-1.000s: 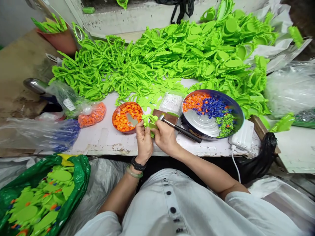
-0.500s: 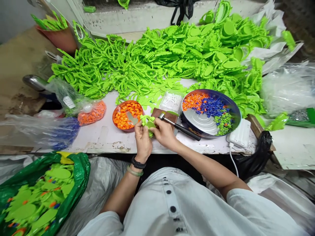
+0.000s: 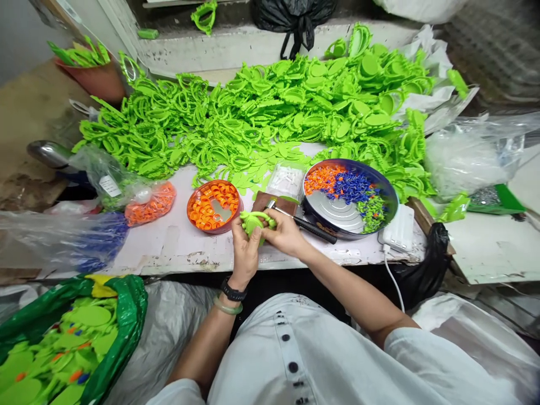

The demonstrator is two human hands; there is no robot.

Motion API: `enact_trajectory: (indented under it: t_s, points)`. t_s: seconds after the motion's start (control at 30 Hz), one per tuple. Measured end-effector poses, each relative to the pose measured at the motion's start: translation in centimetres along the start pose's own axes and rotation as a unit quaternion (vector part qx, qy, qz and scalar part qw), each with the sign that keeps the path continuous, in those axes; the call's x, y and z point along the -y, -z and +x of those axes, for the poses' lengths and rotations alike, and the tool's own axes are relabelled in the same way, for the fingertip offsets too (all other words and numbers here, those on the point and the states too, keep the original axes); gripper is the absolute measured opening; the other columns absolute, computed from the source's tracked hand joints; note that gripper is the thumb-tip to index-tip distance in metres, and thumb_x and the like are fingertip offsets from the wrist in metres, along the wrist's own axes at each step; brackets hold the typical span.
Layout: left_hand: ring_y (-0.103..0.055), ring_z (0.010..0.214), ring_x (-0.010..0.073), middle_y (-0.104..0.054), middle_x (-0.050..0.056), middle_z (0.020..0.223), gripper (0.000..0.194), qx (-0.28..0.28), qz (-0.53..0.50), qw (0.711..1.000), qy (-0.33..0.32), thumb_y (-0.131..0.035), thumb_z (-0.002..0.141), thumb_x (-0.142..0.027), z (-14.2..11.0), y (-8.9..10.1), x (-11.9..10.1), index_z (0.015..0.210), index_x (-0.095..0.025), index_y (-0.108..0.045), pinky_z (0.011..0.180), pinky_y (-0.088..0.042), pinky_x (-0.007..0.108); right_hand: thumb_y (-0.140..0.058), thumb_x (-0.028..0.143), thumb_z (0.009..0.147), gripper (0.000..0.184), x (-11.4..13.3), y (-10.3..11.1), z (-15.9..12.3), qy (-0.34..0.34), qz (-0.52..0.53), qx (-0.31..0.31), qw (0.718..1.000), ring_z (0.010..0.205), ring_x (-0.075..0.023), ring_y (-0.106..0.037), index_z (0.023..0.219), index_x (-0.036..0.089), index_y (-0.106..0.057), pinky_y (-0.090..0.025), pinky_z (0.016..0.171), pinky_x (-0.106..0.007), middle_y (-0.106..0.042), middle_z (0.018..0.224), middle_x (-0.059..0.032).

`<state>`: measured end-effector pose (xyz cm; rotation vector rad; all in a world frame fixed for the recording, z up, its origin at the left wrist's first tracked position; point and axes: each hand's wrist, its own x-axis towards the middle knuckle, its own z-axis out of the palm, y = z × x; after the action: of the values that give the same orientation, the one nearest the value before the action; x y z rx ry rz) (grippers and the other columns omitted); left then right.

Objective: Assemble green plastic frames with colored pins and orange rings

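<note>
Between my hands is a green plastic piece [image 3: 252, 223] with a rounded body and a curved arm. My left hand [image 3: 245, 247] pinches its body between thumb and fingers. At the other side, my right hand [image 3: 287, 232] has its fingers closed on the piece's right end. Just behind my right hand lies a hammer [image 3: 313, 226], its head resting on a brown block [image 3: 262, 201]. An orange bowl [image 3: 236, 220] of orange rings stands left of my hands. To the right is a round tin [image 3: 337, 211] with small orange, blue and green parts.
A large heap of green plastic parts [image 3: 295, 107] covers the back of the table. A clear box [image 3: 287, 179] holds white pieces. Bags of orange [image 3: 152, 203] and blue parts [image 3: 103, 239] lie left. A green sack [image 3: 130, 315] sits lower left, a white power bank [image 3: 399, 229] right.
The green piece has turned in my fingers, so its body and curved arm show more plainly. My right hand has shifted slightly down around it. The whole view has tilted a little upward.
</note>
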<state>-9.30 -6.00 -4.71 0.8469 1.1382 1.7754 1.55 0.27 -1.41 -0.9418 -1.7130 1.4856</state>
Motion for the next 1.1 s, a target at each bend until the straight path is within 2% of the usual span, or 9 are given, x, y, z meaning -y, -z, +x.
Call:
enact_trajectory:
  t_s: [0.17, 0.3, 0.4, 0.5, 0.6, 0.77, 0.87, 0.93, 1.1]
  points:
    - [-0.061, 0.108, 0.0173, -0.061, 0.004, 0.115, 0.051, -0.029, 0.003, 1.000, 0.010, -0.073, 0.081, -0.049, -0.5, -0.6, 0.7, 0.120, -0.026, -0.050, 0.097, -0.047, 0.030, -0.050, 0.020, 0.088, 0.016, 0.1, -1.0, -2.2, 0.136, -0.203, -0.035, 0.969, 0.081, -0.0192, -0.064, 0.099, 0.017, -0.061, -0.051, 0.075, -0.032, -0.068, 0.090, -0.0070]
    - [-0.063, 0.104, 0.0183, -0.064, 0.004, 0.111, 0.042, -0.067, -0.141, 0.980, 0.127, -0.071, 0.082, -0.042, 0.7, -0.9, -0.7, 0.117, -0.027, -0.054, 0.088, -0.051, 0.031, -0.058, 0.021, 0.089, 0.031, 1.6, 1.9, -0.9, 0.209, -0.296, 0.122, 0.924, 0.113, -0.0242, -0.064, 0.118, 0.015, -0.062, -0.052, 0.096, -0.035, -0.067, 0.122, -0.0137]
    - [-0.065, 0.093, 0.0223, -0.066, 0.006, 0.101, 0.033, -0.075, -0.262, 0.935, 0.227, -0.065, 0.082, -0.041, 2.0, -0.8, -2.5, 0.109, -0.024, -0.061, 0.067, -0.050, 0.030, -0.053, 0.021, 0.094, 0.032, 2.5, 6.3, 3.5, 0.145, -0.432, 0.132, 0.880, 0.109, -0.0187, -0.067, 0.122, 0.021, -0.066, -0.051, 0.092, -0.026, -0.072, 0.119, -0.0056]
    - [-0.065, 0.084, 0.0247, -0.065, 0.010, 0.092, 0.040, -0.044, -0.352, 0.889, 0.290, -0.062, 0.084, -0.053, 2.8, -1.0, -3.6, 0.104, -0.019, -0.065, 0.053, -0.043, 0.025, -0.048, 0.007, 0.089, 0.032, 1.7, 9.8, 9.2, 0.061, -0.595, 0.115, 0.793, 0.107, -0.0266, -0.067, 0.106, 0.011, -0.074, -0.049, 0.090, -0.035, -0.074, 0.109, -0.0175]
    - [-0.066, 0.087, 0.0265, -0.066, 0.012, 0.093, 0.036, -0.017, -0.376, 0.864, 0.336, -0.055, 0.090, -0.047, 2.9, -1.3, -3.8, 0.111, -0.019, -0.064, 0.054, -0.047, 0.025, -0.052, 0.003, 0.084, 0.024, -0.1, 11.1, 13.8, 0.041, -0.639, 0.149, 0.754, 0.106, -0.0290, -0.067, 0.087, 0.007, -0.075, -0.046, 0.088, -0.035, -0.074, 0.101, -0.0231]
    - [-0.067, 0.105, 0.0303, -0.068, 0.012, 0.109, 0.045, -0.005, -0.313, 0.869, 0.384, -0.041, 0.097, -0.027, 2.7, -1.5, -3.2, 0.142, -0.031, -0.044, 0.075, -0.058, 0.047, -0.059, 0.005, 0.081, 0.021, -0.8, 10.7, 15.1, 0.058, -0.607, 0.168, 0.775, 0.098, -0.0233, -0.067, 0.098, 0.006, -0.072, -0.045, 0.084, -0.029, -0.075, 0.099, -0.0186]
    - [-0.068, 0.106, 0.0319, -0.067, 0.011, 0.112, 0.052, 0.018, -0.271, 0.882, 0.386, -0.045, 0.095, -0.023, 2.6, -2.0, -2.7, 0.145, -0.034, -0.037, 0.077, -0.059, 0.053, -0.051, 0.015, 0.092, 0.038, -0.1, 9.3, 11.9, 0.090, -0.481, 0.138, 0.861, 0.089, -0.0162, -0.067, 0.129, 0.011, -0.057, -0.048, 0.078, -0.025, -0.074, 0.102, -0.0093]
    - [-0.068, 0.104, 0.0310, -0.067, 0.009, 0.114, 0.053, 0.036, -0.247, 0.889, 0.383, -0.049, 0.093, -0.020, 2.7, -2.6, -2.5, 0.142, -0.035, -0.039, 0.077, -0.059, 0.055, -0.047, 0.025, 0.098, 0.030, 0.0, 7.7, 8.8, 0.110, -0.305, 0.117, 0.939, 0.082, -0.0144, -0.068, 0.124, 0.015, -0.058, -0.051, 0.071, -0.024, -0.074, 0.098, -0.0051]
    - [-0.068, 0.092, 0.0222, -0.068, 0.003, 0.113, 0.050, 0.056, -0.223, 0.891, 0.393, -0.049, 0.090, -0.015, 2.7, -4.1, -1.5, 0.135, -0.034, -0.047, 0.081, -0.059, 0.054, -0.059, 0.032, 0.094, 0.018, -1.2, 4.9, 2.5, 0.179, -0.260, -0.016, 0.949, 0.088, -0.0184, -0.064, 0.090, 0.017, -0.068, -0.050, 0.082, -0.032, -0.071, 0.090, -0.0062]
